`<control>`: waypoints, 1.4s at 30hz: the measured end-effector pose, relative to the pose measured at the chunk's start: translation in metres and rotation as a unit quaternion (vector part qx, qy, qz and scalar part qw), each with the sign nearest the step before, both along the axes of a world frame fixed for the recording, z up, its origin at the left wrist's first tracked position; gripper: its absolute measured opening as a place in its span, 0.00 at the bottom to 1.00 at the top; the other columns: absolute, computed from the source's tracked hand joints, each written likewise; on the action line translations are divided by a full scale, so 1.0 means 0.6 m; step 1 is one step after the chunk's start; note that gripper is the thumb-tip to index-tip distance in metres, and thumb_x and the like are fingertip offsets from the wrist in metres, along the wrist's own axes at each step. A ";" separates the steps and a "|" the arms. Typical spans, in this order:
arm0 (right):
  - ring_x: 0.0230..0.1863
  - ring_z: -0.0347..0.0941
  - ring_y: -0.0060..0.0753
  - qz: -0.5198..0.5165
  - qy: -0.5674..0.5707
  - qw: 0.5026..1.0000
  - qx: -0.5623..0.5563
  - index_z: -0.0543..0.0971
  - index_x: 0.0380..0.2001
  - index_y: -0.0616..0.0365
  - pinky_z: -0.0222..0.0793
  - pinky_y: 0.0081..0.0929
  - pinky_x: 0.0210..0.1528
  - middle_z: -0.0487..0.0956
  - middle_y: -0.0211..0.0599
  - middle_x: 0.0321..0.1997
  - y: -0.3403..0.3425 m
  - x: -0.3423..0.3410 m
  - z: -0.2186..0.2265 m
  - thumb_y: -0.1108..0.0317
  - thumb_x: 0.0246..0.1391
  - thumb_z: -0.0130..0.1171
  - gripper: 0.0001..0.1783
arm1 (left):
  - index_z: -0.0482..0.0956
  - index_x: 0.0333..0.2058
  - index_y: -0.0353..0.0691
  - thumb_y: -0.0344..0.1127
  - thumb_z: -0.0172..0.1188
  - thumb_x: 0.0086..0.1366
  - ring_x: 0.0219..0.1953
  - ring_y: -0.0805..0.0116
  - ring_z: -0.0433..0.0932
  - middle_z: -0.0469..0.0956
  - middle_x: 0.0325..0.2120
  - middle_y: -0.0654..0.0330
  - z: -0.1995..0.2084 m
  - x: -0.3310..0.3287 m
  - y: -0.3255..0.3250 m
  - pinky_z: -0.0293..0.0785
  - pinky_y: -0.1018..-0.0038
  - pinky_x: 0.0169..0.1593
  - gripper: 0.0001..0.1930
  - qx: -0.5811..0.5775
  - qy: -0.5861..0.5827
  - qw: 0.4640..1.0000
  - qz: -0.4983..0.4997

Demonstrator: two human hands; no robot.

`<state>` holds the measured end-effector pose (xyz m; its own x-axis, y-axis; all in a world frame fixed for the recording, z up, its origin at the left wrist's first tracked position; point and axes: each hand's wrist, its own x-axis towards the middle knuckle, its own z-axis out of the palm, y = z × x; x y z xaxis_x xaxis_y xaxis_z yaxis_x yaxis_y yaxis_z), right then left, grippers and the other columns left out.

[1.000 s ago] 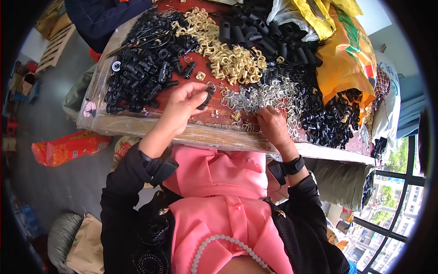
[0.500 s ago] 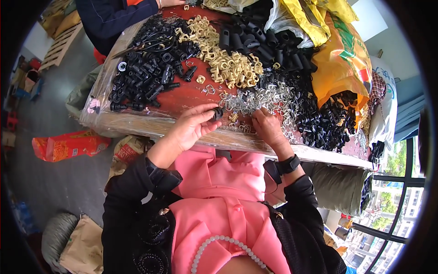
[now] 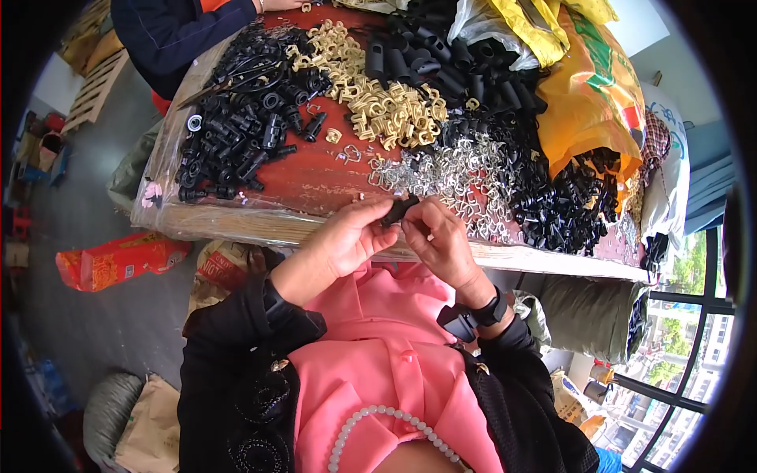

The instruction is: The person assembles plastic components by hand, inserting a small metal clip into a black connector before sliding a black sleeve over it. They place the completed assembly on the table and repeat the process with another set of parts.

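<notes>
Between thumb and fingers, my left hand (image 3: 355, 235) grips a small black plastic part (image 3: 401, 208) over the table's near edge. My right hand (image 3: 441, 238) has come up against it, its thumb and fingertips pinched close to the part; whatever they hold is too small to make out. Just beyond my hands lies a pile of small silver metal clips (image 3: 461, 169). Behind that sits a heap of gold-coloured U-shaped pieces (image 3: 394, 114). Black cylindrical fittings (image 3: 240, 142) are heaped to the left, and small black parts (image 3: 568, 213) spread at the right.
Black tubes (image 3: 441, 59) lie at the back of the red table (image 3: 307, 177). An orange-yellow sack (image 3: 591, 94) spills black parts at the right. Another person's dark sleeve (image 3: 185, 35) rests at the far left corner. A red bag (image 3: 122, 260) is on the floor.
My right hand has left the silver clips and moved left to meet my left hand. The left hand has shifted slightly right with the black part, which is now tilted.
</notes>
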<state>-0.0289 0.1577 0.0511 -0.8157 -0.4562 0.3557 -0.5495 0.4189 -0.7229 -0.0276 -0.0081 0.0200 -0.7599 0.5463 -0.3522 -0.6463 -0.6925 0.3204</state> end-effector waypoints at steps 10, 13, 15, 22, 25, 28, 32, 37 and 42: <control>0.22 0.65 0.37 0.004 0.021 1.000 0.003 0.67 0.25 0.61 0.61 0.26 0.23 0.66 0.38 0.23 0.017 0.036 0.011 0.78 0.40 0.52 0.06 | 0.71 0.36 0.39 0.37 0.49 0.57 0.29 0.71 0.73 0.73 0.30 0.62 0.007 0.038 -0.001 0.71 0.81 0.32 0.10 -0.052 0.026 0.996 -0.062; 0.23 0.65 0.39 0.001 0.037 0.999 0.024 0.67 0.25 0.61 0.62 0.28 0.24 0.66 0.38 0.24 0.016 0.042 0.012 0.78 0.40 0.52 0.07 | 0.70 0.36 0.39 0.37 0.48 0.58 0.31 0.69 0.73 0.73 0.31 0.61 0.006 0.042 -0.004 0.71 0.79 0.33 0.11 -0.031 0.032 0.997 -0.066; 0.22 0.64 0.34 0.000 0.070 0.997 0.044 0.66 0.23 0.63 0.61 0.25 0.23 0.66 0.37 0.24 0.013 0.042 0.013 0.81 0.39 0.51 0.06 | 0.70 0.36 0.39 0.38 0.48 0.58 0.31 0.69 0.73 0.73 0.31 0.61 0.005 0.044 -0.004 0.71 0.79 0.34 0.11 -0.019 0.032 0.997 -0.067; 0.32 0.65 0.38 -0.001 0.096 0.993 0.066 0.70 0.26 0.62 0.62 0.28 0.33 0.67 0.40 0.30 0.009 0.029 0.007 0.80 0.37 0.53 0.09 | 0.68 0.39 0.36 0.36 0.46 0.58 0.35 0.65 0.73 0.72 0.34 0.58 -0.003 0.037 -0.005 0.72 0.72 0.39 0.12 -0.031 0.018 0.998 -0.058; 0.36 0.64 0.39 -0.001 0.085 0.994 0.061 0.71 0.28 0.61 0.61 0.29 0.37 0.66 0.41 0.33 0.010 0.025 0.000 0.78 0.36 0.55 0.11 | 0.68 0.40 0.37 0.36 0.45 0.59 0.35 0.64 0.73 0.72 0.35 0.58 -0.005 0.033 0.000 0.72 0.70 0.40 0.12 -0.030 0.031 0.998 -0.038; 0.39 0.63 0.39 0.005 0.089 0.994 0.060 0.72 0.30 0.60 0.60 0.30 0.40 0.65 0.43 0.37 0.011 0.020 -0.007 0.76 0.35 0.57 0.13 | 0.68 0.39 0.36 0.35 0.45 0.59 0.35 0.65 0.73 0.72 0.35 0.58 -0.004 0.027 0.000 0.71 0.69 0.40 0.12 -0.025 0.038 0.999 -0.027; 0.44 0.59 0.42 0.009 0.069 0.994 0.083 0.72 0.32 0.60 0.56 0.35 0.44 0.62 0.46 0.42 0.012 0.014 -0.006 0.72 0.34 0.59 0.16 | 0.69 0.38 0.36 0.34 0.45 0.59 0.36 0.66 0.73 0.72 0.35 0.58 -0.009 0.019 0.002 0.71 0.70 0.38 0.11 -0.012 0.038 0.999 -0.022; 0.47 0.56 0.44 0.000 0.075 0.991 0.107 0.72 0.32 0.59 0.52 0.38 0.45 0.60 0.47 0.46 0.013 0.013 -0.012 0.67 0.33 0.61 0.18 | 0.68 0.40 0.37 0.35 0.44 0.60 0.36 0.65 0.73 0.71 0.35 0.58 -0.019 0.016 0.005 0.71 0.69 0.39 0.12 -0.010 0.037 0.999 -0.035; 0.46 0.55 0.47 -0.004 0.088 0.989 0.123 0.70 0.34 0.57 0.49 0.40 0.46 0.58 0.46 0.49 0.019 0.021 -0.011 0.64 0.32 0.61 0.21 | 0.67 0.40 0.37 0.35 0.44 0.60 0.36 0.65 0.73 0.72 0.35 0.59 -0.009 0.022 0.014 0.71 0.70 0.39 0.12 -0.027 0.056 0.997 -0.038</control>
<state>-0.0165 0.1691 0.0443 -0.7554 -0.5400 0.3713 -0.6532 0.5751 -0.4926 -0.0145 0.0001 0.0148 -0.7527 0.5869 -0.2981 -0.6550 -0.6227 0.4280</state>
